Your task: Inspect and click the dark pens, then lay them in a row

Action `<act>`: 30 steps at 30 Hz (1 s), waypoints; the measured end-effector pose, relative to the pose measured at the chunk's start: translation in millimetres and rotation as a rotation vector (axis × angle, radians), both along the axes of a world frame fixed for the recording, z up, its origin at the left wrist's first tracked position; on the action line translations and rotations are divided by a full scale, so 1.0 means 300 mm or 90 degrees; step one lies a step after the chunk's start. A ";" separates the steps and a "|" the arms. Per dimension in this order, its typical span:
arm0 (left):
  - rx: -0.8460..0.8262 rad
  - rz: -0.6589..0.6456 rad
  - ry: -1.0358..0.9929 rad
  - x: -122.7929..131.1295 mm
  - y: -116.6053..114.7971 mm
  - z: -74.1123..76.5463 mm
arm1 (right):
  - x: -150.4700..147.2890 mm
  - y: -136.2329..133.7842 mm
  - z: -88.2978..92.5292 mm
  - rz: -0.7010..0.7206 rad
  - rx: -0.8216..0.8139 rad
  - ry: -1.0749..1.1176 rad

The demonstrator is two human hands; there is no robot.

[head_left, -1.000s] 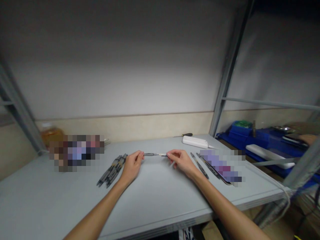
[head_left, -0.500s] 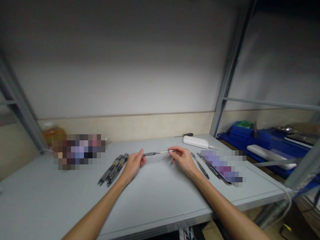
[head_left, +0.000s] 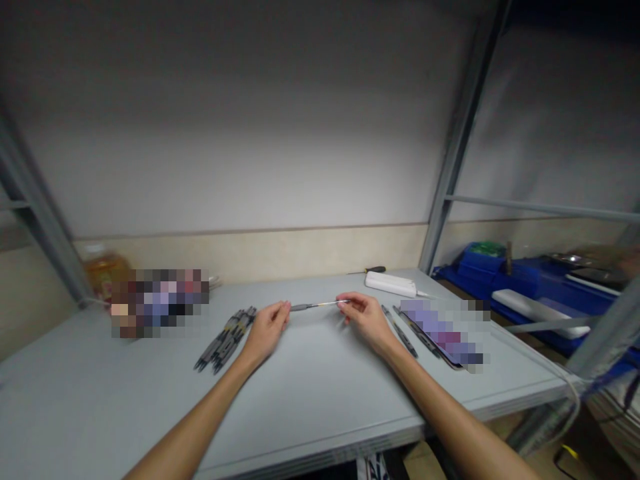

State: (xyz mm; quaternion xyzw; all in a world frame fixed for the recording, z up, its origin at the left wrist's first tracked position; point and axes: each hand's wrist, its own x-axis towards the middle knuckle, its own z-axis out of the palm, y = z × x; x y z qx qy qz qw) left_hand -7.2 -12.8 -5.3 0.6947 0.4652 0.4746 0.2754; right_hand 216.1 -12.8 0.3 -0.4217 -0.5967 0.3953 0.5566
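Note:
Over the middle of the grey table [head_left: 320,387], my left hand [head_left: 269,328] pinches the grey barrel of a pen [head_left: 301,307]. A thin pale refill [head_left: 326,304] runs from the barrel's right end to my right hand [head_left: 363,317], whose thumb and fingers are closed on its far end. Beside my left hand, several grey pens [head_left: 227,337] lie side by side on the table. Two more dark pens lie right of my right hand, one [head_left: 400,331] apart and the other [head_left: 420,333] along a blurred purple case [head_left: 440,333].
A white power strip [head_left: 390,284] and a screwdriver [head_left: 375,270] lie near the back wall. Pixelated items [head_left: 165,300] and a bottle [head_left: 103,270] stand at the back left. Metal posts [head_left: 440,220] flank the table; blue trays [head_left: 483,267] are beyond the right one.
The fingers of my left hand have closed further round the left end of the barrel, with the thumb lowered. My right hand has barely moved.

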 end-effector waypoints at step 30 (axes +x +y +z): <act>-0.108 -0.016 -0.198 -0.011 0.030 -0.018 | 0.012 0.003 0.023 -0.071 -0.069 0.211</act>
